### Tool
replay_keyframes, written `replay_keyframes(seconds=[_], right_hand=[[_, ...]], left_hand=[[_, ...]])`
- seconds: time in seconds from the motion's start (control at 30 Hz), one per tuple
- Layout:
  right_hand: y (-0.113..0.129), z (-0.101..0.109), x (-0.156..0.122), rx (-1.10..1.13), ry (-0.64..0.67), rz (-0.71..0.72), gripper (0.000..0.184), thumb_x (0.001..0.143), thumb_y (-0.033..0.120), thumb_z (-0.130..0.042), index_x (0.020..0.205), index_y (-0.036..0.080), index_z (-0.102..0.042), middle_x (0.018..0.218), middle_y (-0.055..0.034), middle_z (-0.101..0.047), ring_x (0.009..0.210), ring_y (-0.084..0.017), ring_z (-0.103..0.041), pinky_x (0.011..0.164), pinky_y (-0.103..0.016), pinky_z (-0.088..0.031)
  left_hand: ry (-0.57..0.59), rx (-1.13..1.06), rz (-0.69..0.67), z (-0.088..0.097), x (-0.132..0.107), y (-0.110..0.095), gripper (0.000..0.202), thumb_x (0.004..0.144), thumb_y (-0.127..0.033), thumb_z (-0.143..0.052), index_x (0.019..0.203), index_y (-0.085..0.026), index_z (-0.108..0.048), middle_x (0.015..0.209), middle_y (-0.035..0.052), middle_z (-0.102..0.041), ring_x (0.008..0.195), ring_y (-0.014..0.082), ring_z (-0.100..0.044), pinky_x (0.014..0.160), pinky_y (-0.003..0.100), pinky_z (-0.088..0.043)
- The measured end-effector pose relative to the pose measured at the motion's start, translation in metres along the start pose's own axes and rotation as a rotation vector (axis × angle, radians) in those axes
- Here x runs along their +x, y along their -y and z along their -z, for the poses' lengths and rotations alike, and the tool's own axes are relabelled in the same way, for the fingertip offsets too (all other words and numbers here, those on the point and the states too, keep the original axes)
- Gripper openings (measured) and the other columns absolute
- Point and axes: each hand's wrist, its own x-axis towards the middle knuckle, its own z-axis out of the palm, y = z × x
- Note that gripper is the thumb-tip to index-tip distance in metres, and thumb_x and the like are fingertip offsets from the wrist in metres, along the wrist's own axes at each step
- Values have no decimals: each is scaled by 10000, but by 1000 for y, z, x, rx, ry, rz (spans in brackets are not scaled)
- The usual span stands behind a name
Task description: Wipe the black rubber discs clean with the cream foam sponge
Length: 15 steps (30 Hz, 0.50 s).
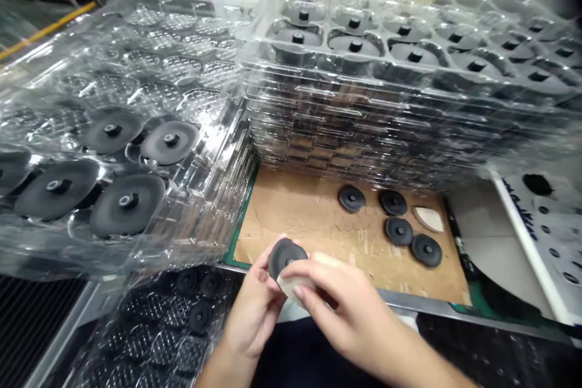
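My left hand (252,309) grips a round black disc (284,257) with a small raised hub, close to my body at the front edge of the cardboard. Between the thumb and fingers of my right hand (348,306) is a cream-coloured pad (297,290), pressed against the disc's lower face or edge; which of the two I cannot tell. Part of the disc is hidden by the right fingers. Several similar black discs (399,231) lie on the cardboard sheet (291,206), beside a cream wedge-shaped piece (428,218).
Stacked clear plastic trays (364,103) rise behind the cardboard, their top one holding black discs. Another tray stack (218,151) stands at the left, with discs in its near pockets. A lower tray (150,327) sits at bottom left. A white perforated panel (545,236) is at right.
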Motion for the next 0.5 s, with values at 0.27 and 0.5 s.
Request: replay_keyframes(seconds=[0.27,0.5], right_hand=[[-3,25,-25,13,-91,118,198,889,119,-473,1020,173,-611,798,-28,-643,702,-113,-591,648,-202,-496],[-7,62,-58,-314,-264,-23,199,895,141,-496,1044,194,-618,778,-26,-657,661,-128,-575,615,-240,-461]], left_hand=[[126,100,15,-18,-2,3,559,487,-299,-869,1014,-230,-696,985,48,-712,915,215,-654,855,293,-502],[161,113,52,-51,-8,10,646,351,-371,-895,961,-245,-724,972,27,-725,892,193,-661,807,249,-514]])
